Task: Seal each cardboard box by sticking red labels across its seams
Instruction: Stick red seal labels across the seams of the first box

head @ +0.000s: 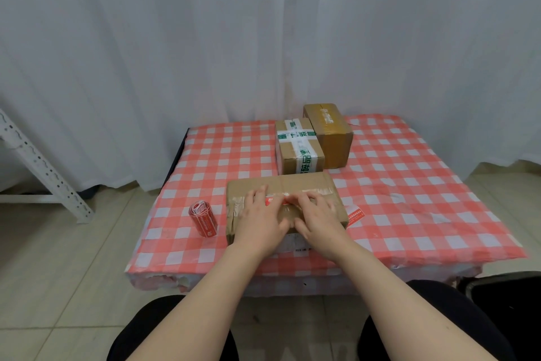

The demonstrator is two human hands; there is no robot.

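Head view: we are pressing left hand [260, 215] and right hand [317, 214], side by side, fingers flat, onto red label [273, 200] atop centre-frame cardboard box [307, 182].

Forearms extended, left hand [261, 215] and right hand [318, 214] together, palms down

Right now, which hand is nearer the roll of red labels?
Left. The left hand rests on the near box, just right of the roll of red labels; the right hand lies farther right on the same box.
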